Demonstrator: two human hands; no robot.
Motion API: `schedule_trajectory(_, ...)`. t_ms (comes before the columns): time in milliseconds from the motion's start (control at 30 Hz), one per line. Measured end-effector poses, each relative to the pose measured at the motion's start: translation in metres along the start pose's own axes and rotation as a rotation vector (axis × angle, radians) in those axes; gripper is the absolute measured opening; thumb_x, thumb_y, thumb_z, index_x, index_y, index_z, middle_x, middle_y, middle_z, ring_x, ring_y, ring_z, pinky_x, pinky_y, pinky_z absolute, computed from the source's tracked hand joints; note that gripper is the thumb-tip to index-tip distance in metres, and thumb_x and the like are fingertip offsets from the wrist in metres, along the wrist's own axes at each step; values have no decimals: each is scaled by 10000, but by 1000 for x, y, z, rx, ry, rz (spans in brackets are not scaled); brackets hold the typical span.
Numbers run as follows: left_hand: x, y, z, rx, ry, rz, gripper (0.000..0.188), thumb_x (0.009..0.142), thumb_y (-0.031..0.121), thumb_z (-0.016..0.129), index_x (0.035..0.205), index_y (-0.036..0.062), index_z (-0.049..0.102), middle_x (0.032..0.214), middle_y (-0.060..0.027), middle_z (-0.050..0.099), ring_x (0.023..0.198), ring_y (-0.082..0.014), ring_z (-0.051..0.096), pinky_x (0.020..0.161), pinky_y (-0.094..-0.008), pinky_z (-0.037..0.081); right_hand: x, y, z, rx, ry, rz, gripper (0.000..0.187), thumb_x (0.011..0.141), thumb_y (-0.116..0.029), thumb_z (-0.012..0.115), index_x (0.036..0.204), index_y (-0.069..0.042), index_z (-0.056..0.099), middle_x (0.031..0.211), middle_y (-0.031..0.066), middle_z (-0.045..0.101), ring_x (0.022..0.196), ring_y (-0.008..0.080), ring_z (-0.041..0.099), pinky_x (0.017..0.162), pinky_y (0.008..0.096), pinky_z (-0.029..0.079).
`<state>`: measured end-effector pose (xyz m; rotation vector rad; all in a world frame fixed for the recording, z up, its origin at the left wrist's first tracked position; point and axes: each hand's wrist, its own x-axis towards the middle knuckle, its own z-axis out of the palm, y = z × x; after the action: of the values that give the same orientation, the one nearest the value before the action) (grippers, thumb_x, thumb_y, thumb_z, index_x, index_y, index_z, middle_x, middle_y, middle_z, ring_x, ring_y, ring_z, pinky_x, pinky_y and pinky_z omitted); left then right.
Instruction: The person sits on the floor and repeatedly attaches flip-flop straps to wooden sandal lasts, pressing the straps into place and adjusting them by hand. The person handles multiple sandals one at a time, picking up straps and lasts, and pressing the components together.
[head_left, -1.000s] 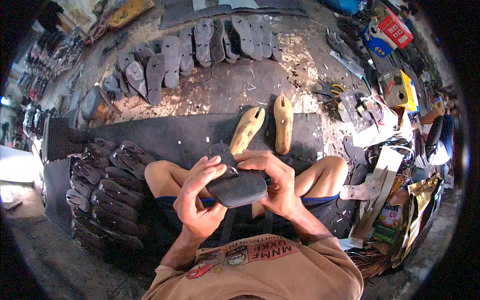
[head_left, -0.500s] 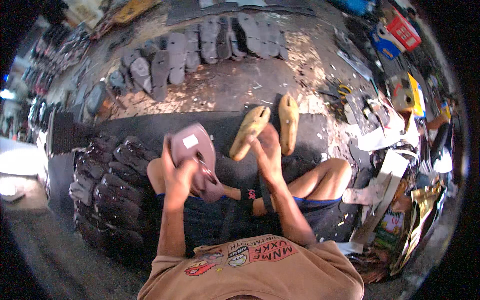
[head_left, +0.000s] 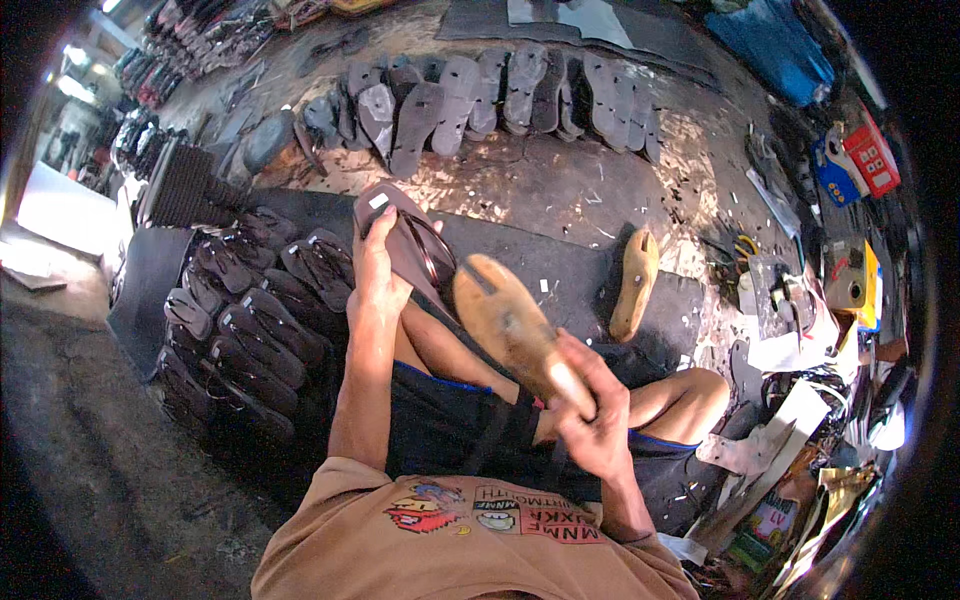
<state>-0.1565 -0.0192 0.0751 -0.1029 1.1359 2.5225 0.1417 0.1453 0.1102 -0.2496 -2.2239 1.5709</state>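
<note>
Sandal [head_left: 405, 245], dark brown with a strap, is held out in front of the body at arm's length by the left hand [head_left: 375, 270], fingers closed round its edge, sole side tilted toward the camera, over the pile of finished sandals [head_left: 250, 320] stacked on the person's left. Right hand [head_left: 590, 415] is closed round the heel end of a wooden shoe form [head_left: 510, 325], toe end pointing up and left, close beside the sandal but whether touching cannot be told. A second wooden form [head_left: 635, 285] lies apart on the dark mat [head_left: 570, 265]. Risk, as judged: the sandal is gripped only at one edge, so it could twist or slip and drop onto the pile, knocking the stack out of order; the form's raised toe could also catch the strap if the two come together off-line. Surface: person sits cross-legged on the dark mat over a worn, scrap-strewn floor [head_left: 560, 185]. A row of grey soles [head_left: 500, 95] lies across the far side. Tools, boxes and offcuts [head_left: 820, 290] crowd the right; more footwear sits on racks [head_left: 180, 55] at upper left.
</note>
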Motion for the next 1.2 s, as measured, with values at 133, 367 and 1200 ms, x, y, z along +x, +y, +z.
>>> schedule_trajectory(133,-13,0,9,132,-82,-46,521,1028,107,636,1522,195,495,1348,-167,644,1181,-312,683,924,-563,628,3,-31,-3,-282,-146,-63,612,811,-113,727,1415,-51,654,1467,251,604,1232,447,659,1061,483,546)
schedule_trajectory(367,-63,-19,47,41,-203,-168,570,1063,151,575,1608,172,411,1554,-220,545,1379,-425,584,1054,-598,547,-19,2,57,323,161,128,637,881,-29,651,1503,56,545,1531,187,582,1429,274,535,1224,411,363)
schedule_trajectory(1200,-137,-81,12,202,112,-489,544,1052,507,564,1365,63,597,1175,-115,723,1013,-252,729,941,-390,594,-17,18,84,-161,32,2,725,906,-178,827,1554,-102,513,1594,261,429,1473,474,431,1242,529,345)
